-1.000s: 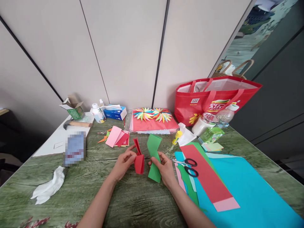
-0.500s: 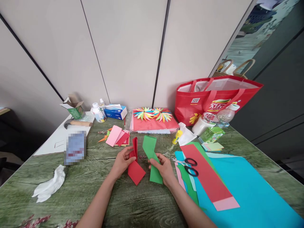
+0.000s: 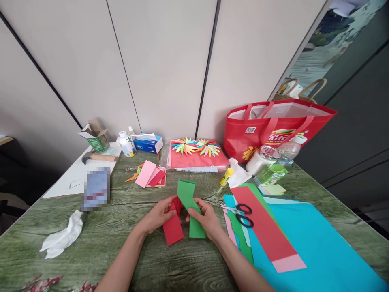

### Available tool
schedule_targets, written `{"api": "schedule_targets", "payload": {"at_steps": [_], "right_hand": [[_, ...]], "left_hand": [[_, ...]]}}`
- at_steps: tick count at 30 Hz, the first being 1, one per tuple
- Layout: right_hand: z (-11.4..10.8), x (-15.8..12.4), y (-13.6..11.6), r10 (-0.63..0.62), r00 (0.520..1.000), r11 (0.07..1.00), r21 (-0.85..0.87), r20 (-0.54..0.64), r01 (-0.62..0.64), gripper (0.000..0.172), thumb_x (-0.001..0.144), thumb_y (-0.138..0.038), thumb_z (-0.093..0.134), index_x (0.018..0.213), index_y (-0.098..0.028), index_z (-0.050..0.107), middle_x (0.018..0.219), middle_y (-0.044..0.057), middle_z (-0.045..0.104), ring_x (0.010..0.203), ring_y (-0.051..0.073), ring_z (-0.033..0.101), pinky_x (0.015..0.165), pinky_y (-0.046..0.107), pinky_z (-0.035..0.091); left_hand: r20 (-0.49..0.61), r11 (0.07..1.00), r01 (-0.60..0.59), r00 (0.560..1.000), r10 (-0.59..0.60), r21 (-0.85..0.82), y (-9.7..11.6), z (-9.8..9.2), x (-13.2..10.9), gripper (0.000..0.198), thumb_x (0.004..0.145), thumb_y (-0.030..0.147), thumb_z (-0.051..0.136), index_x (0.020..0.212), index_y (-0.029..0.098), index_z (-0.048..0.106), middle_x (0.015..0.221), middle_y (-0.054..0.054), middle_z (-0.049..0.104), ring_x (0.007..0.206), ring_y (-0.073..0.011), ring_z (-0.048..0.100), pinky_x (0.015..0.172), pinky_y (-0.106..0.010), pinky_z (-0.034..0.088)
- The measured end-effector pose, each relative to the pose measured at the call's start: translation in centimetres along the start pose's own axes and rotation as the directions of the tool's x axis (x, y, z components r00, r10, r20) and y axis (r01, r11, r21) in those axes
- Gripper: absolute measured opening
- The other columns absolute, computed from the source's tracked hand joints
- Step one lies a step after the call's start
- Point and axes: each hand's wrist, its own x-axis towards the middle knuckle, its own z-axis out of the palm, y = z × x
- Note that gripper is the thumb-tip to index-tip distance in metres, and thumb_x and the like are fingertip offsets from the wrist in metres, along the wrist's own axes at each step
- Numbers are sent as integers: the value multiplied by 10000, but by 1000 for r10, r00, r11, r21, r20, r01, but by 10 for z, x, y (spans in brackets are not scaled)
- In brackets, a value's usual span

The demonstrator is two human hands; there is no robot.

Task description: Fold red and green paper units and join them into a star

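Observation:
My left hand (image 3: 159,215) is closed on a folded red paper strip (image 3: 174,230), thumb in front. In my right hand (image 3: 206,217) a folded green paper strip (image 3: 186,192) is pinched between thumb and fingers. The top of the green strip overlaps the upper part of the red one, which is partly hidden behind it. Both papers are above the middle of the wooden-patterned table. Black-handled scissors (image 3: 244,214) lie to the right of my right hand, on colored paper. Beyond my hands is a small pile of pink and red paper pieces (image 3: 147,174).
Large blue paper (image 3: 306,231) and a red paper strip (image 3: 270,231) cover the right side. A yellow glue stick (image 3: 227,177), folded paper stars (image 3: 208,147) and a red bag (image 3: 243,138) stand or lie behind. Crumpled tissue (image 3: 63,237) and a hammer-like tool (image 3: 103,157) are at left.
The green strip has moved left, its top now in front of the red strip. The red strip has turned and dipped slightly, and my hands are closer together.

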Motion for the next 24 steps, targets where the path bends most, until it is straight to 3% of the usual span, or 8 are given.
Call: {"api": "schedule_targets", "payload": {"at_steps": [3,6,8,11,17,24], "right_hand": [[0,2,3,-14,1000,1000,16,-28,15,345,662,-422,691,906,-197,598,609,-20,642,513,126,552,472,206,393],[0,3,6,-13,998,1000,24,-61,14,299,653,-402,702,837,-185,612,671,-2,659,561,137,578,498,223,427],[0,4,7,-5,995,1000,21,-103,7,287,625,-394,725,770,-171,617,667,7,661,564,140,581,513,233,440],[0,5,9,-15,977,999,37,-211,23,304,572,-391,757,718,-166,614,640,-5,642,541,137,573,510,241,451],[-4,8,7,-40,952,994,89,-303,70,317,552,-400,763,711,-172,609,634,-16,608,533,130,562,467,224,442],[-4,8,6,-20,944,995,86,-330,52,337,532,-416,766,712,-175,615,622,-9,611,534,146,565,458,238,446]], "left_hand": [[20,998,-25,1000,24,56,3,2,0,353,681,274,683,1014,184,608,941,-48,652,819,-168,593,737,-252,448],[-9,995,64,998,-64,74,3,5,1,264,711,364,647,859,146,634,757,-41,656,616,-139,591,556,-217,442],[-2,989,150,989,-150,11,1,6,1,292,707,401,641,812,129,632,726,-62,659,553,-143,599,513,-229,449],[6,966,231,973,-232,-114,-3,6,3,292,666,372,686,800,118,628,845,-116,676,608,-179,647,583,-292,504],[-73,955,235,965,-252,-183,-3,0,3,296,639,333,719,819,123,615,955,-157,672,608,-202,666,555,-305,526],[-69,961,201,974,-217,-189,-6,-1,4,252,672,330,689,778,131,577,813,-130,693,584,-193,656,551,-303,510]]}}
